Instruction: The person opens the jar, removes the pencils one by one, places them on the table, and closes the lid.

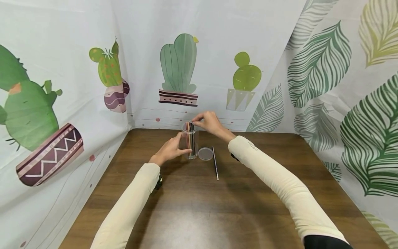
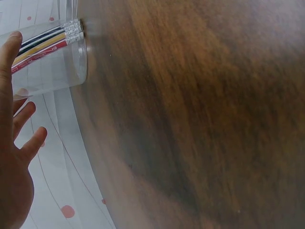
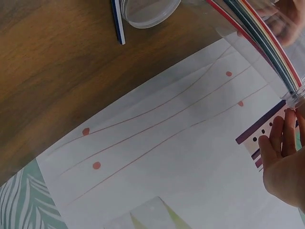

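A clear plastic jar (image 1: pixel 195 143) stands upright at the back of the table, with a bunch of pencils (image 1: pixel 190 138) inside. My left hand (image 1: pixel 171 148) holds the jar from the left, thumb in front; the left wrist view shows silver ferrules and eraser ends at the jar's bottom. At the jar's mouth, my right hand (image 1: pixel 209 122) pinches at the pencils' upper ends; which pencil its fingertips grip is hidden. To the jar's right lies a clear round lid (image 1: pixel 206 154). Beside the lid is one loose dark-and-white pencil (image 1: pixel 215 164).
The brown wooden table (image 1: pixel 199 207) extends toward me in front of the jar. Right behind the jar hangs a white cloth (image 1: pixel 146 117) printed with cacti and leaves, which also covers both sides.
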Tool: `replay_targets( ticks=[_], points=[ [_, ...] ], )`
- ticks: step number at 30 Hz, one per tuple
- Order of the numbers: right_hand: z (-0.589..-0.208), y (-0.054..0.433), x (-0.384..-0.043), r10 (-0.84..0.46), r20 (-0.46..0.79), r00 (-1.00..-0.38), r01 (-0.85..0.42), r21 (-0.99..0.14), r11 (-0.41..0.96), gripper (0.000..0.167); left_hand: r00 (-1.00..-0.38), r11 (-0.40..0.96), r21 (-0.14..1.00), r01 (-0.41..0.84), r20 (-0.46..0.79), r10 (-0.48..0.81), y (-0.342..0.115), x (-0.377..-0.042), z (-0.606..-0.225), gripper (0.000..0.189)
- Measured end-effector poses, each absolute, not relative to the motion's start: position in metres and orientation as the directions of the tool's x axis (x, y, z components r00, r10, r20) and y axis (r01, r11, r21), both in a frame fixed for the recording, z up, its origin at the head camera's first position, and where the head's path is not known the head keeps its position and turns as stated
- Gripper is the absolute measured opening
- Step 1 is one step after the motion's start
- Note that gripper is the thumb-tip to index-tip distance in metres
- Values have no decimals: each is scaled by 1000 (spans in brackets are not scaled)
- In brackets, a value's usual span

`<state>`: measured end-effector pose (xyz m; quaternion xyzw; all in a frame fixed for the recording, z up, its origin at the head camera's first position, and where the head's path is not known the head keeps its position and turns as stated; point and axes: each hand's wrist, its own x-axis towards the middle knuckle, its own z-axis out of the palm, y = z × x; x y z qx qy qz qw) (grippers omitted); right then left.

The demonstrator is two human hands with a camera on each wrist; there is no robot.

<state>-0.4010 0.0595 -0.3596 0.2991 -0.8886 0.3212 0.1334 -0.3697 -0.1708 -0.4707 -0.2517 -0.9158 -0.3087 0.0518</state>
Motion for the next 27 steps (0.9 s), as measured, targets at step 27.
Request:
replay_targets(
  ticks=[27],
  points=[
    [-365,60,-395,-490,455,-744,-668,-489,561,13,-873,690,539,483,230,431,-170,-369,-471,95]
  ],
)
